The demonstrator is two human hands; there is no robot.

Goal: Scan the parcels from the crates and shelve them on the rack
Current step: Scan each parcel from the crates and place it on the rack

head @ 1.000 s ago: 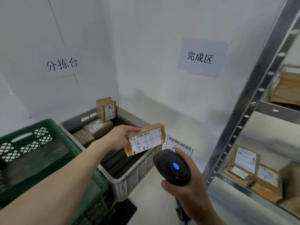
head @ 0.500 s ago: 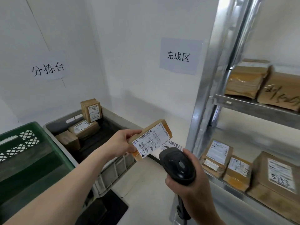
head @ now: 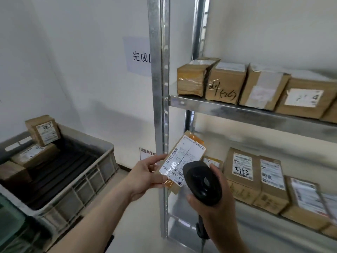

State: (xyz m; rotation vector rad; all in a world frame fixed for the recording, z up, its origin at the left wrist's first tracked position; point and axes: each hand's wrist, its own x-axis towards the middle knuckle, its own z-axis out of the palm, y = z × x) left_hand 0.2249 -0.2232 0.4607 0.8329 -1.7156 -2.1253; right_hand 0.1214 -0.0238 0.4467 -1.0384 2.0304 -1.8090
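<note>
The parcel (head: pixel 184 161), a flat brown packet with a white barcode label facing me, sits tilted in my left hand (head: pixel 145 177), thumb on the label side and fingers (head: pixel 165 180) curled round its lower edge, in front of the rack's (head: pixel 157 88) near upright post. My right hand (head: pixel 213 205) grips the black scanner (head: pixel 202 182) by its handle, the scanner's head just beside the packet's lower right corner and overlapping it in view. Behind both, the rack's lower shelf (head: pixel 206 212) carries a row of labelled boxes (head: pixel 242 174), 1 marked 3753 by hand; the upper shelf (head: pixel 237 111) holds 4 more boxes (head: pixel 224 84) side by side, touching. To my left a grey crate (head: pixel 87 181) stands on the floor against the white wall, with 3 parcels (head: pixel 42 129) at its far end, 1 propped upright on the rim. A green crate's (head: pixel 11 220) corner shows nearest me. A paper sign (head: pixel 136 55) hangs on the wall, partly hidden by the post.
</note>
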